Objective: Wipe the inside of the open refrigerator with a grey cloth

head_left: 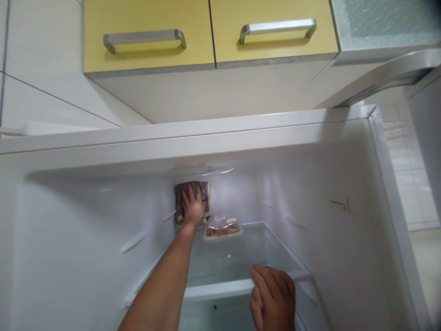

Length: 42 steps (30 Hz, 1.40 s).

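Note:
Deep in the open refrigerator, a dark patterned cloth (pixel 207 202) with a pale edge lies against the back left corner. My left hand (pixel 194 209) reaches in and lies flat on it, fingers spread. Just right of the cloth, a clear plastic food tray (pixel 223 233) with brownish contents sits at the back of the glass shelf (pixel 237 257). My right hand (pixel 274 294) is closed, its fingers curled, at the shelf's white front edge. Whether it touches that edge I cannot tell, and the inside of its grip is hidden.
Shelf ridges (pixel 133 242) stick out from the side walls. A second glass surface (pixel 213 317) shows below the shelf. Yellow cabinets (pixel 148 55) with metal handles hang above the refrigerator. Its door handle (pixel 386 76) is at the upper right.

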Motion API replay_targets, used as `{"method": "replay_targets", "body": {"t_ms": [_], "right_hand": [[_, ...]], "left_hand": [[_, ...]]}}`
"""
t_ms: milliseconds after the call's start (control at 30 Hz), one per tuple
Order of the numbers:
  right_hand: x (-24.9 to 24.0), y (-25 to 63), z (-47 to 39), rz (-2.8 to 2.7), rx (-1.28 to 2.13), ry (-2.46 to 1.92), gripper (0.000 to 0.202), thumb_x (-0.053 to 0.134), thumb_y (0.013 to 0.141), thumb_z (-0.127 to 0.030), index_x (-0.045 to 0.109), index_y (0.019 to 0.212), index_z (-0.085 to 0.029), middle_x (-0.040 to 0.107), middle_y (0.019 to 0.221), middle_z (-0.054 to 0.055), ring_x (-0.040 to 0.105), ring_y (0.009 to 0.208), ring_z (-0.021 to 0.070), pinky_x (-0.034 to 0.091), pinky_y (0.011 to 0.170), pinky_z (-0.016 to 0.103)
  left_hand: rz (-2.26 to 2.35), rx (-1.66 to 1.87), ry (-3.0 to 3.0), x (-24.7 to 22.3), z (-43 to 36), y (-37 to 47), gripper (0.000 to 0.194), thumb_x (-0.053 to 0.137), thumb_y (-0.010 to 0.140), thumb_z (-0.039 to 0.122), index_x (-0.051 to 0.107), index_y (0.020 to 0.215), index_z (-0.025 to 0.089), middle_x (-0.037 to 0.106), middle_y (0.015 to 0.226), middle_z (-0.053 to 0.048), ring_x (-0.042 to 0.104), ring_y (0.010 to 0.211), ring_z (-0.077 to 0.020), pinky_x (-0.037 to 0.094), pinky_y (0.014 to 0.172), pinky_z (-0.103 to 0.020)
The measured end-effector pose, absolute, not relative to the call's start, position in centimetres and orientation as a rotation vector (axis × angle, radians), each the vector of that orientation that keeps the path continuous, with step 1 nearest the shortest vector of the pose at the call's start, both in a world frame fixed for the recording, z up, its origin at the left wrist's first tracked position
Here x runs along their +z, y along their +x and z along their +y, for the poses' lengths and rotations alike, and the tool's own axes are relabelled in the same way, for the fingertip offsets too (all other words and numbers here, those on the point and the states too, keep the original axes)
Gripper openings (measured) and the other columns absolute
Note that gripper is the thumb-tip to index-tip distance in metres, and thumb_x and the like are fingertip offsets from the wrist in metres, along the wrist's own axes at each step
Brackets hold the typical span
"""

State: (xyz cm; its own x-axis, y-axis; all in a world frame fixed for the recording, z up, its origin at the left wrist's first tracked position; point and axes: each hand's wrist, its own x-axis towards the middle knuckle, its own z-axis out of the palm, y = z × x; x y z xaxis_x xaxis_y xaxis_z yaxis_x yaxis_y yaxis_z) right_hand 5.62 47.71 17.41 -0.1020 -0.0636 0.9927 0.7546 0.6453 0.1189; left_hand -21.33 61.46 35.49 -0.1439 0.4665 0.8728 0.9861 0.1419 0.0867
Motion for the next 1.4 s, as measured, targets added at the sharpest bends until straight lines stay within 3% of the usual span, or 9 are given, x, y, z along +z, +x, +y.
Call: {"method": "replay_targets", "body": {"t_ms": [100,200,300,433,633,733,967,1233,1400], "right_hand": [[17.3,5.7,47.7,-1.536,-0.751,-0.616,0.032,0.052,0.084,-0.017,0.066,0.113,-0.021,0.074,0.102,0.004,0.064,0.093,0.0188,0.042,0.086,0.037],[17.3,5.7,47.7,-1.535,-0.769,-0.616,0.032,0.053,0.083,-0.017,0.067,0.112,-0.022,0.074,0.103,0.005,0.064,0.092,0.0188,0.042,0.085,0.037],[17.3,5.4,47.5,-1.522,-0.742,-0.619,0.032,0.051,0.084,-0.017,0.066,0.112,-0.022,0.074,0.102,0.005,0.065,0.092,0.0196,0.042,0.086,0.038],[17.4,5.0,47.3,-1.479,-0.667,-0.644,0.032,0.048,0.086,-0.015,0.066,0.111,-0.022,0.075,0.101,0.005,0.065,0.093,0.0209,0.042,0.089,0.041],[17.6,5.6,47.7,-1.524,-0.782,-0.591,0.031,0.051,0.084,-0.015,0.067,0.111,-0.02,0.075,0.101,0.004,0.065,0.091,0.019,0.041,0.087,0.037],[17.6,5.8,47.8,-1.531,-0.788,-0.605,0.032,0.052,0.084,-0.016,0.067,0.111,-0.021,0.075,0.102,0.004,0.065,0.091,0.019,0.042,0.087,0.037],[17.5,4.8,47.6,-1.459,-0.697,-0.614,0.031,0.049,0.084,-0.015,0.067,0.109,-0.023,0.075,0.098,0.004,0.066,0.089,0.0197,0.043,0.087,0.039],[17.7,4.3,47.4,-1.415,-0.644,-0.603,0.03,0.045,0.086,-0.015,0.067,0.105,-0.02,0.075,0.096,0.004,0.065,0.089,0.0195,0.041,0.086,0.039],[17.6,4.3,47.4,-1.417,-0.632,-0.598,0.03,0.045,0.087,-0.015,0.067,0.106,-0.02,0.075,0.097,0.004,0.065,0.089,0.0197,0.041,0.088,0.04]], "left_hand": [[-1.689,-0.916,-1.417,35.6,61.0,-21.1,0.073,0.055,0.088,0.026,0.031,0.156,0.015,0.014,0.168,-0.021,0.017,0.149,-0.0506,0.035,0.114,-0.061],[-1.66,-0.975,-1.367,36.1,60.4,-20.7,0.074,0.062,0.084,0.028,0.035,0.153,0.015,0.026,0.16,-0.024,0.029,0.145,-0.0467,0.038,0.112,-0.057],[-1.747,-1.166,-1.194,36.6,60.0,-20.2,0.075,0.071,0.078,0.031,0.042,0.144,0.014,0.042,0.141,-0.024,0.048,0.129,-0.0393,0.044,0.105,-0.049],[-1.903,-1.273,-1.045,36.7,60.0,-19.8,0.059,0.07,0.078,0.036,0.052,0.123,0.003,0.052,0.118,-0.024,0.054,0.114,-0.0368,0.047,0.096,-0.048],[-1.988,-1.26,-1.048,35.9,59.6,-19.4,0.052,0.061,0.083,0.047,0.057,0.126,0.017,0.047,0.129,-0.022,0.051,0.118,-0.041,0.052,0.08,-0.047],[-2.063,-1.274,-1.011,35.8,59.5,-19.5,0.055,0.062,0.083,0.041,0.054,0.133,0.019,0.048,0.126,-0.023,0.059,0.106,-0.0396,0.052,0.075,-0.047],[-1.991,-1.179,-1.097,36.3,59.6,-19.8,0.037,0.046,0.09,0.02,0.062,0.123,0.019,0.054,0.116,-0.019,0.061,0.102,-0.0323,0.051,0.079,-0.04],[-1.883,-0.989,-1.158,36.5,59.8,-18.9,0.037,0.036,0.095,0.015,0.065,0.117,0.022,0.053,0.12,-0.016,0.057,0.104,-0.0276,0.05,0.074,-0.032],[-1.801,-0.913,-1.272,36.9,59.3,-18.4,0.039,0.035,0.095,0.013,0.063,0.12,0.02,0.054,0.123,-0.018,0.058,0.108,-0.0279,0.054,0.081,-0.035]]}}
